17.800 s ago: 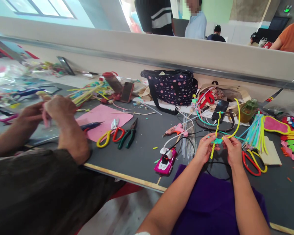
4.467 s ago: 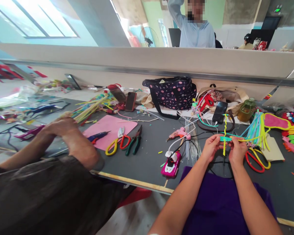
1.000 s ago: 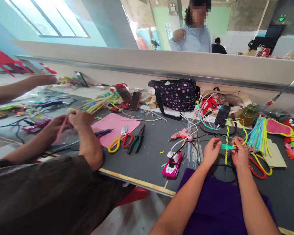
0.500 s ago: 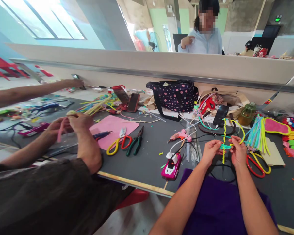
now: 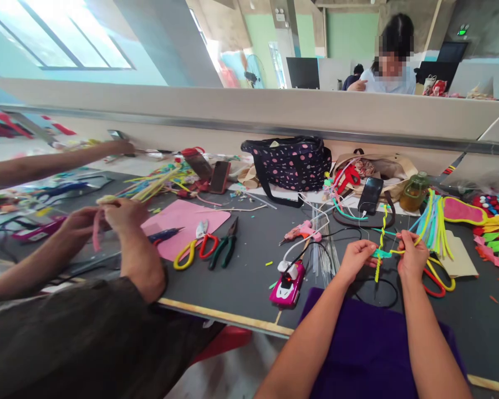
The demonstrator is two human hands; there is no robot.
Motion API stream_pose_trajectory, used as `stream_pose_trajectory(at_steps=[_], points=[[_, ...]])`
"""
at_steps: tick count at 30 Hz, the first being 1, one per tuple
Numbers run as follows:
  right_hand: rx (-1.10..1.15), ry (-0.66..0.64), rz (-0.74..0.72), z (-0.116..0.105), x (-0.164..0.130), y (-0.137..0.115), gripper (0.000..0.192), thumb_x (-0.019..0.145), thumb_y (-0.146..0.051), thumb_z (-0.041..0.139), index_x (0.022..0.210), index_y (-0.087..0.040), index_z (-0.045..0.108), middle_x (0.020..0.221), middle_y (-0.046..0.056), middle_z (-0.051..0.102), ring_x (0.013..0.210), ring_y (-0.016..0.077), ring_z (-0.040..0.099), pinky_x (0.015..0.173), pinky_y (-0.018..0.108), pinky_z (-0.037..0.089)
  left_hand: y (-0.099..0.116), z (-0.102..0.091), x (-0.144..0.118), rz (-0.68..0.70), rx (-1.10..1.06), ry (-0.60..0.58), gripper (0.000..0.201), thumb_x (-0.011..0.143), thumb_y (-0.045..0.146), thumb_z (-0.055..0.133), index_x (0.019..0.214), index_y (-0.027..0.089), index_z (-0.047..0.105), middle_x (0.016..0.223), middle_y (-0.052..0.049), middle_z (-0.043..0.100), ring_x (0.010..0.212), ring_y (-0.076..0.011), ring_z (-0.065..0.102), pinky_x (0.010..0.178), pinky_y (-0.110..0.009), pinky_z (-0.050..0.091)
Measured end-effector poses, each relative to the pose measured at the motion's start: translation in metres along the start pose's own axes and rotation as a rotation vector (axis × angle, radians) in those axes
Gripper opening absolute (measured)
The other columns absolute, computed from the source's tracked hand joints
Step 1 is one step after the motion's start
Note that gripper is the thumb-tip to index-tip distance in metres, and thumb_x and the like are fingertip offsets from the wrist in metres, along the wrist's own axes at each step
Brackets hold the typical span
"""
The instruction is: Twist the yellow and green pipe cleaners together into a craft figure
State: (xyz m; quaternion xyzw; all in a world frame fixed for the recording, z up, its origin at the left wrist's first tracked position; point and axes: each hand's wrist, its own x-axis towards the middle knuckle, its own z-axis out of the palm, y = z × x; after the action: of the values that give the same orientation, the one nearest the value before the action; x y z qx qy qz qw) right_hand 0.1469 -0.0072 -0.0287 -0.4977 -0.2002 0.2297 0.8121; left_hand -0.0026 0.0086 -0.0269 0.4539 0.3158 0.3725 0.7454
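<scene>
My left hand [image 5: 355, 259] and my right hand [image 5: 411, 255] both pinch a small pipe-cleaner figure [image 5: 381, 247] just above the dark table [image 5: 253, 249]. The figure has an upright yellow-and-teal twisted stem, a teal wrap at its middle, and a yellow strand running right past my right fingers. My left fingers grip the teal wrap; my right fingers hold the yellow strand. Red-and-yellow scissors [image 5: 438, 277] lie just right of my right hand.
A pink toy car [image 5: 286, 276], a pink glue gun [image 5: 299, 230], clear glue sticks [image 5: 321, 244], scissors [image 5: 195, 247] and green pliers [image 5: 223, 250] lie left of my hands. A dotted bag [image 5: 291, 162], a phone [image 5: 370, 194] and pipe-cleaner bundles [image 5: 434, 224] sit behind. A co-worker's hands [image 5: 108, 219] work at left.
The yellow strand's loop has been pulled down and tighter against the stem. My hands stay together on the figure. The person behind the partition has moved right.
</scene>
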Motion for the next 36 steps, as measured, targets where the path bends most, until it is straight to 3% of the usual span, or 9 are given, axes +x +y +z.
stream_pose_trajectory(at_steps=[6, 14, 19, 24, 28, 32, 36], points=[[0.039, 0.023, 0.038, 0.002, -0.002, -0.005, 0.029, 0.064, -0.038, 0.076, 0.076, -0.016, 0.063, 0.068, 0.001, 0.067, 0.043, 0.0056, 0.042, 0.037, 0.018, 0.031, -0.002, 0.0, 0.002, 0.042, -0.009, -0.037, 0.057, 0.054, 0.034, 0.084, 0.101, 0.013, 0.061, 0.076, -0.004, 0.069, 0.067, -0.0186, 0.068, 0.062, -0.027, 0.052], [-0.002, -0.039, 0.086, 0.004, -0.005, -0.009, 0.035, 0.065, -0.043, 0.074, 0.085, -0.016, 0.065, 0.076, 0.003, 0.067, 0.045, 0.0055, 0.043, 0.035, 0.016, 0.028, 0.002, -0.001, 0.003, 0.105, -0.015, 0.063, 0.045, 0.055, 0.029, 0.083, 0.093, 0.013, 0.065, 0.075, -0.004, 0.069, 0.064, -0.015, 0.064, 0.057, -0.023, 0.048], [-0.077, 0.025, -0.049, 0.001, -0.003, -0.006, 0.04, 0.064, -0.038, 0.073, 0.098, -0.019, 0.064, 0.088, 0.003, 0.065, 0.058, 0.0093, 0.051, 0.041, 0.018, 0.034, 0.003, -0.002, 0.003, 0.102, -0.011, 0.101, 0.044, 0.054, 0.029, 0.082, 0.091, 0.013, 0.065, 0.072, -0.004, 0.069, 0.063, -0.0157, 0.064, 0.056, -0.023, 0.048], [-0.25, -0.074, -0.238, 0.0, -0.006, -0.008, 0.037, 0.072, -0.037, 0.066, 0.106, -0.021, 0.066, 0.096, 0.005, 0.063, 0.081, 0.0157, 0.056, 0.069, 0.027, 0.045, 0.0, -0.003, 0.004, 0.1, 0.027, 0.1, 0.042, 0.054, 0.027, 0.082, 0.09, 0.013, 0.066, 0.072, -0.004, 0.069, 0.062, -0.0157, 0.064, 0.055, -0.023, 0.047], [-0.415, -0.142, -0.294, -0.001, -0.009, -0.01, 0.039, 0.075, -0.04, 0.062, 0.11, -0.023, 0.066, 0.105, 0.006, 0.061, 0.081, 0.0168, 0.053, 0.074, 0.031, 0.044, -0.002, -0.004, 0.005, 0.098, 0.048, 0.094, 0.04, 0.055, 0.027, 0.081, 0.09, 0.013, 0.067, 0.072, -0.004, 0.069, 0.062, -0.0158, 0.064, 0.055, -0.023, 0.047], [-0.406, -0.152, -0.26, -0.002, -0.008, -0.009, 0.039, 0.074, -0.04, 0.063, 0.107, -0.022, 0.067, 0.101, 0.006, 0.062, 0.081, 0.0172, 0.053, 0.073, 0.031, 0.044, -0.001, -0.003, 0.005, 0.11, 0.037, 0.103, 0.04, 0.055, 0.027, 0.08, 0.091, 0.013, 0.066, 0.069, -0.003, 0.067, 0.061, -0.015, 0.063, 0.055, -0.022, 0.046], [-0.312, -0.134, -0.201, -0.001, -0.007, -0.004, 0.03, 0.071, -0.04, 0.065, 0.093, -0.02, 0.069, 0.09, 0.004, 0.064, 0.078, 0.0167, 0.054, 0.069, 0.029, 0.043, 0.002, -0.003, 0.004, 0.137, 0.013, 0.154, 0.041, 0.055, 0.029, 0.081, 0.09, 0.013, 0.066, 0.07, -0.003, 0.067, 0.063, -0.0147, 0.063, 0.055, -0.022, 0.046]])
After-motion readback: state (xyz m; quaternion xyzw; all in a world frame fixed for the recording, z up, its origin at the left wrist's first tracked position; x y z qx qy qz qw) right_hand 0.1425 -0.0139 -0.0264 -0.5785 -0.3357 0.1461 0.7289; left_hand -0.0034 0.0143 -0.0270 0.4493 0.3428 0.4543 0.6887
